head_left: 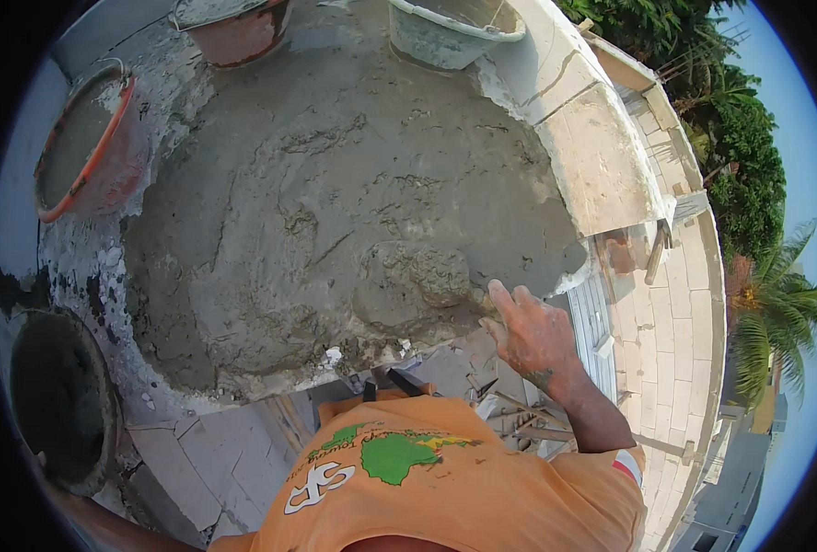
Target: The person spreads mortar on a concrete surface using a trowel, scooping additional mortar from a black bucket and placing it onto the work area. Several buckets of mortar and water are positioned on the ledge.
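Note:
My right hand [535,339] is closed around the handle of a trowel, whose blade is buried under a lump of wet mortar [440,276]. The trowel lies low over a broad bed of grey wet mortar [270,212] covering the slab. At the lower left, my left hand [40,458] is at the rim of a dark, mortar-smeared bucket [58,396], with a fingertip over the edge. Most of that hand is hidden behind the bucket and in the dark picture border. The bucket's mouth is tilted toward me, and its inside looks dark and wet.
An orange-rimmed bucket [86,152] of grey mix stands at the left. Farther back are a reddish bucket [238,32] and a pale green tub [454,32]. A block wall [602,156] borders the right. Below the slab's near edge lie tiles [173,469] and loose wood.

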A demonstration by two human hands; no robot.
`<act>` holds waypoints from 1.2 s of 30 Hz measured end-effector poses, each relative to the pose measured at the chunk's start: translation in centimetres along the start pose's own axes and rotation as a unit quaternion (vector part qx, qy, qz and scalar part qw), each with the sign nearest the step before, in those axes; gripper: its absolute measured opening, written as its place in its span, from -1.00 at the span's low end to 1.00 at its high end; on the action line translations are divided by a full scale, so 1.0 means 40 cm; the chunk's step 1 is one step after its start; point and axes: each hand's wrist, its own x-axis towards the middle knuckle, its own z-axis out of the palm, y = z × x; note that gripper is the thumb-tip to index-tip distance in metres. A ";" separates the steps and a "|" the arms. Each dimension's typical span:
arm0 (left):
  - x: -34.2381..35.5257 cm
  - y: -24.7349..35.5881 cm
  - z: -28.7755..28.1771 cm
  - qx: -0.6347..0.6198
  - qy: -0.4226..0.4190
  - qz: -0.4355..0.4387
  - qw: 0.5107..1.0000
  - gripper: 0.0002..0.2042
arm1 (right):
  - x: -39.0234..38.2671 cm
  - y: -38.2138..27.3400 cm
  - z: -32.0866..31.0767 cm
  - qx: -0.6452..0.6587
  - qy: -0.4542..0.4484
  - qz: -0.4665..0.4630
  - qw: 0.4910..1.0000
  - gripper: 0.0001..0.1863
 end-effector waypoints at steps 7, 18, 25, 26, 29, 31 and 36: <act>-0.001 -0.015 0.033 0.006 -0.008 0.008 1.000 -0.63 | -0.018 0.126 0.029 -0.001 0.054 0.179 0.982 -0.44; -0.030 -0.034 0.009 -0.024 -0.081 -0.025 0.996 -0.66 | 0.032 0.147 0.025 0.049 0.075 0.088 0.992 -0.46; -0.337 0.076 0.215 -0.039 -0.002 0.051 0.998 -0.57 | 0.179 0.007 -0.080 0.092 0.196 -0.022 0.976 -0.45; -0.384 0.089 0.307 -0.055 -0.002 0.041 0.998 -0.37 | 0.205 -0.006 -0.075 0.080 0.236 -0.097 0.964 -0.44; -0.382 0.119 0.370 0.017 0.054 0.100 0.993 -0.21 | 0.278 -0.174 -0.181 0.114 0.192 -0.205 0.953 -0.44; -0.416 0.147 0.366 0.030 0.047 0.116 0.992 -0.22 | 0.316 -0.314 -0.230 0.051 0.210 -0.304 0.928 -0.44; -0.458 0.136 0.327 -0.014 0.042 0.096 0.994 -0.27 | 0.386 -0.742 -0.313 -0.095 0.299 -0.497 0.809 -0.55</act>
